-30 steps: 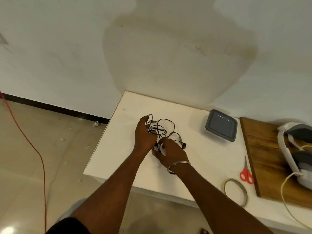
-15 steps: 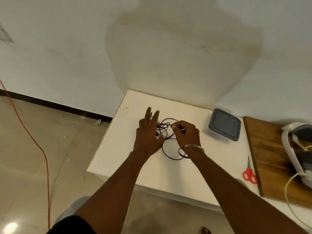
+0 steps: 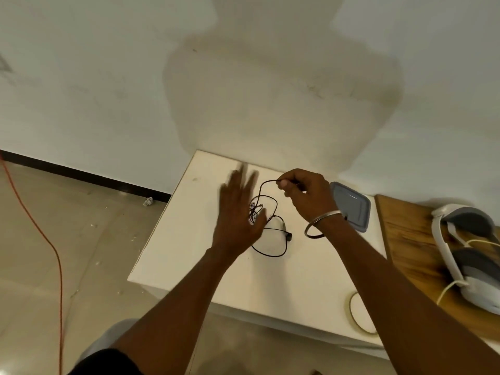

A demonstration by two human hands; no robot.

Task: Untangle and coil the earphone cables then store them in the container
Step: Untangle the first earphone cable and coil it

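Earphone cable [image 3: 270,228] lies tangled on the white table [image 3: 284,280] against a pale wall; its upper strand is pinched in the right hand [image 3: 305,196]. Left hand [image 3: 238,212], blurred, looks spread flat. Grey-lidded container [image 3: 351,207] sits beside; no writing legible.

- Soft, even indoor light; a broad grey shadow of the person falls on the wall [image 3: 281,104].
- The left hand [image 3: 238,212] is smeared, its fingers blurred.
- Wide-angle bending curves the edges; floor [image 3: 54,239] glare shows bottom left.
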